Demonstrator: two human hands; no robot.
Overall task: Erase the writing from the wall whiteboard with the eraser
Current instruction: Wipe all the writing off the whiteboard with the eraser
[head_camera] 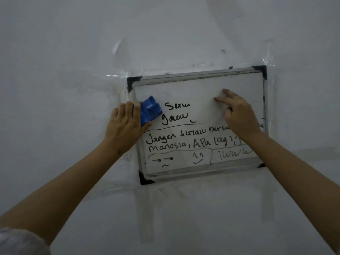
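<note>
A small whiteboard [202, 100] hangs on a pale wall [73, 52], its long axis running left to right and tilted a little, so the right end sits higher than the left. It has a thin metal frame with black corner pieces [133, 81], and clear tape [119, 74] holds its corners to the wall.

The left hand [125, 124] grips a blue eraser [150, 110] at the board's left edge, just below the upper left corner. The fingers curl over the eraser's left side and the thumb presses it from below. The eraser's long axis leans from lower left to upper right, and its free end points toward the writing. It lies against the board surface, just left of two short handwritten words [175, 113].

The right hand [237, 115] rests flat on the board to the right of the middle, its fingers straight and spread, the tips pointing up and left onto a bare part of the surface. It holds nothing. Its wrist and forearm cover the right part of the lower lines.

The upper strip of the board is bare. Below the two short words a drawn line crosses the board, and under it two longer lines of black writing [184, 139] remain. Along the bottom are small doodled faces [197, 158] and a boxed scribble [233, 154].

A light sleeve [18, 242] shows at the near left corner.
</note>
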